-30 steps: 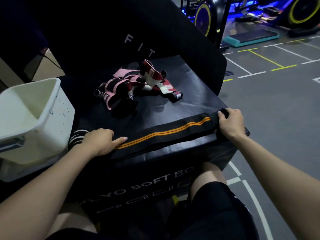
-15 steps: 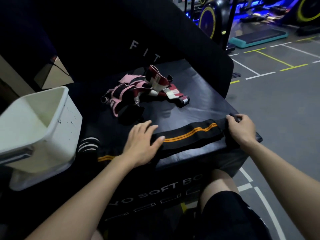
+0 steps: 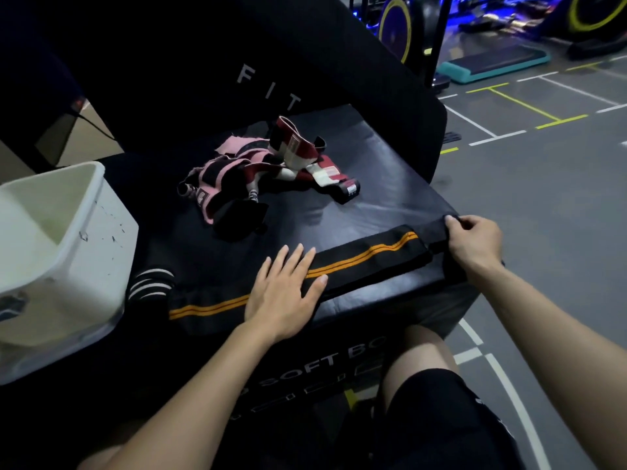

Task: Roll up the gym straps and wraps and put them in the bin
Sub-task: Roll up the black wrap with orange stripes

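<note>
Black wrap [image 3: 366, 262] with orange stripes, flat along the surface [image 3: 373, 205]. Left grip [image 3: 283, 293] pressing it, fingers straight; right grip [image 3: 475, 242] pinching its end. Looks soft, light, limp; best rolled from the pinched end.

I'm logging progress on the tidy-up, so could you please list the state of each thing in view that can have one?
black wrap with orange stripes: unrolled, flat along the box's front edge
left hand: open, pressing flat on the wrap
right hand: pinching the wrap's right end
pink and red wraps: unrolled, tangled in a heap
white bin: open-topped, nothing visible inside
striped roll: beside the bin, not in it
</note>
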